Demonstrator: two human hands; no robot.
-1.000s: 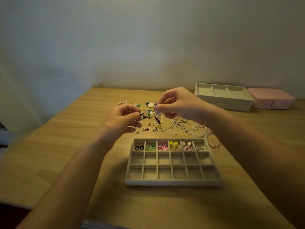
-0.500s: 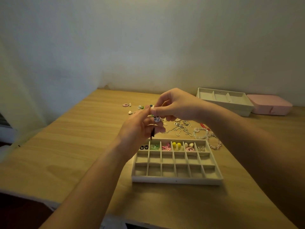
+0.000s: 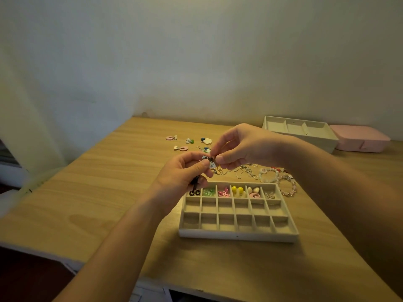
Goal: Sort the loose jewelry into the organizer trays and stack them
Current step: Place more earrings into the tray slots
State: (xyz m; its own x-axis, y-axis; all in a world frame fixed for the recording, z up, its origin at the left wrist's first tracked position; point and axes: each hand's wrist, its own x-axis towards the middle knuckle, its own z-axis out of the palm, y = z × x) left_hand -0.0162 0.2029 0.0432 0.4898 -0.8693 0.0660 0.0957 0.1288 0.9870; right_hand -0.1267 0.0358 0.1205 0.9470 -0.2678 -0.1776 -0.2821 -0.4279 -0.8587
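- Two hands meet above the wooden table, over the far left corner of the near tray; between them they hold one small earring, white with a dark metal part, up off the table.
- The left hand pinches the earring between thumb and forefinger; one thin dark piece sticks out below its curled fingers.
- The right hand pinches the dark metal part from the right side, also with thumb and forefinger; its other fingers are curled.
- The near tray has three rows of six compartments; all six of the far row hold pieces, from left: two black studs; green pieces; pink pieces; two yellow beads; cream pieces with one pink ring; two triangles.
- Beyond this tray lies loose jewelry: silver chains; two bead bracelets; two pink hoops at the far left; one white flower.
- At the far right stand one second tray and one pink box, just beside each other.
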